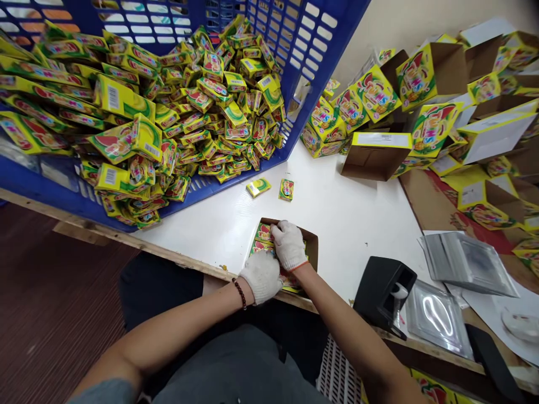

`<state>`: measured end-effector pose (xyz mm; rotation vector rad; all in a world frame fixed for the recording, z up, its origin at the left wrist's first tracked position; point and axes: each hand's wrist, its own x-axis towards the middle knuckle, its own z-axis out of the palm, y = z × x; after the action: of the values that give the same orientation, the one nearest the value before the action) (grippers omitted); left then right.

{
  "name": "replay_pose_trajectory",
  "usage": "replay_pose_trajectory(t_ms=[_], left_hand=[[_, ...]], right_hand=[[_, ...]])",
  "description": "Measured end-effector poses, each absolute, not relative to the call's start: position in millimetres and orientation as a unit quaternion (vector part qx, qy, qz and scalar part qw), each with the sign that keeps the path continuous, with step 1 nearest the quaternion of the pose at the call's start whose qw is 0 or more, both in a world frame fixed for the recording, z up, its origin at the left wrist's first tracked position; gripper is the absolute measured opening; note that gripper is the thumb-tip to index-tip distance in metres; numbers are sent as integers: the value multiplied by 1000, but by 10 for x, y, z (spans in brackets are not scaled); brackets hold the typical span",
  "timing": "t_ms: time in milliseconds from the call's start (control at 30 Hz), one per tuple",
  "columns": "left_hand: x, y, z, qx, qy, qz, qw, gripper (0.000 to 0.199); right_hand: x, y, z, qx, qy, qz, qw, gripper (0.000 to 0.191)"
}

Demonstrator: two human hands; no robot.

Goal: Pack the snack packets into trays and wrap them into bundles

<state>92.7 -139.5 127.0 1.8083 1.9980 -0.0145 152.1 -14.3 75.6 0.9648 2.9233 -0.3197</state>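
An open-topped cardboard carton lies at the table's front edge, with rows of small yellow and green fruit-print boxes inside. Both of my hands wear white knit gloves and reach into it. My right hand bends its closed fingers over a small box among the rows. My left hand is at the near left side, fingers curled down; whatever they grip is hidden. Beyond the carton, a loose small box lies on its side face, and another small box lies to its right.
A large blue plastic crate heaped with small boxes stands at the left and back. Yellow printed cartons, many open, pile up at the right. A black tape dispenser and stacks of clear plastic sheets sit at the near right.
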Motion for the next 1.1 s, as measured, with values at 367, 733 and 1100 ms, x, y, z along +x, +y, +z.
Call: replay_pose_trajectory(t_ms=[367, 733, 1100], left_hand=[[799, -1038, 1140, 625, 761, -15, 173, 44], [787, -1076, 1041, 658, 732, -39, 172, 58], [785, -1075, 1029, 681, 721, -30, 125, 52]], right_hand=[[1681, 162, 938, 161, 940, -280, 113, 38], [766, 1411, 859, 454, 860, -232, -35, 50], [1273, 1221, 955, 382, 867, -291, -136, 46]])
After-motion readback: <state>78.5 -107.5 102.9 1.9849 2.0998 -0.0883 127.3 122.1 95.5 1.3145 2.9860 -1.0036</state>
